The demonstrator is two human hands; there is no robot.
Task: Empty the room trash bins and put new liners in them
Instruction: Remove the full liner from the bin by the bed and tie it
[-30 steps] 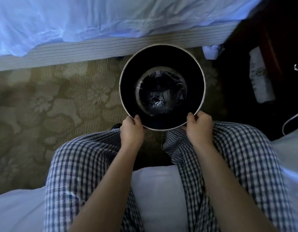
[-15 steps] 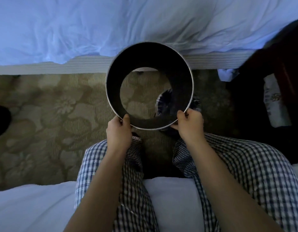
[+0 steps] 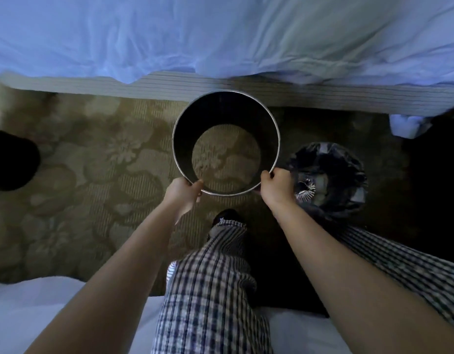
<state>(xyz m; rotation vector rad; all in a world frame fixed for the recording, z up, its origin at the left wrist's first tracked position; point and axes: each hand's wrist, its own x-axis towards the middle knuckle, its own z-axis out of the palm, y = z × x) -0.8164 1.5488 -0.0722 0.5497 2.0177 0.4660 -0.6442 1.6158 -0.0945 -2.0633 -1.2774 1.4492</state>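
I hold a round black bin shell (image 3: pixel 268 139) with a silver rim over the carpet; it has no bottom, and the floral carpet shows through it. My left hand (image 3: pixel 183 194) grips the near rim on the left. My right hand (image 3: pixel 275 186) grips the near rim on the right. To the right on the floor stands the inner bin with a dark plastic liner (image 3: pixel 328 175); some crumpled trash lies inside it. The shell and the lined bin are apart, side by side.
A bed with white sheets (image 3: pixel 221 42) runs across the far side. The patterned carpet (image 3: pixel 93 162) lies to the left, with a dark object (image 3: pixel 11 162) at the left edge. My checked-trouser legs (image 3: pixel 208 290) and white bedding are below me.
The shell was lifted off the lined inner bin and carried left; the lined bin now stands uncovered on the floor to the right. Both hands kept their grip on the rim.
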